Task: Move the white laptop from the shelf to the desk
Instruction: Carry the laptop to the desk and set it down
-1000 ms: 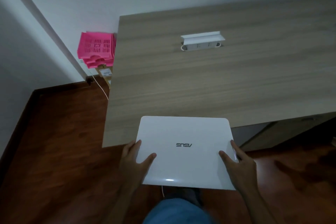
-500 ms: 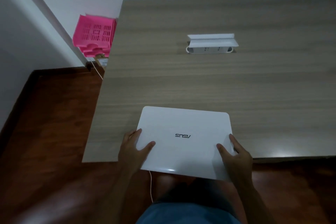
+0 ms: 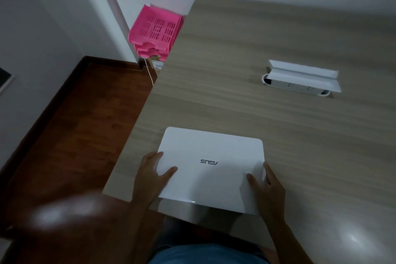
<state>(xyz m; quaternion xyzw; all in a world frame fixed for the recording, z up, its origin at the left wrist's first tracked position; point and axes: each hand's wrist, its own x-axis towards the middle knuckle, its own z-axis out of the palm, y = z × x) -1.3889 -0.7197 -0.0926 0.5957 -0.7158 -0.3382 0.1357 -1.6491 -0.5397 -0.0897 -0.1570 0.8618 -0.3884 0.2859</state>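
Laptop: white ASUS laptop (image 3: 211,169), lid closed, logo upside down to the camera; lies over the near left part of the desk (image 3: 267,113), its near edge close to the desk's front edge. Whether it rests flat or is held just above the wood is not clear in this dim view.
Left hand: left hand (image 3: 150,178) grips the laptop's left near corner, thumb on the lid, fingers wrapped at the side edge.
Right hand: right hand (image 3: 266,191) grips the right near corner, thumb on the lid, fingers along the right edge.
Desk top: white open-lidded socket box (image 3: 302,79) set in the surface, well apart from the laptop.
Beside desk: stack of pink plastic trays (image 3: 156,30) against the wall, at the desk's far left corner; white cable (image 3: 149,72) hangs below them.
Floor: dark red-brown wood floor (image 3: 70,130).
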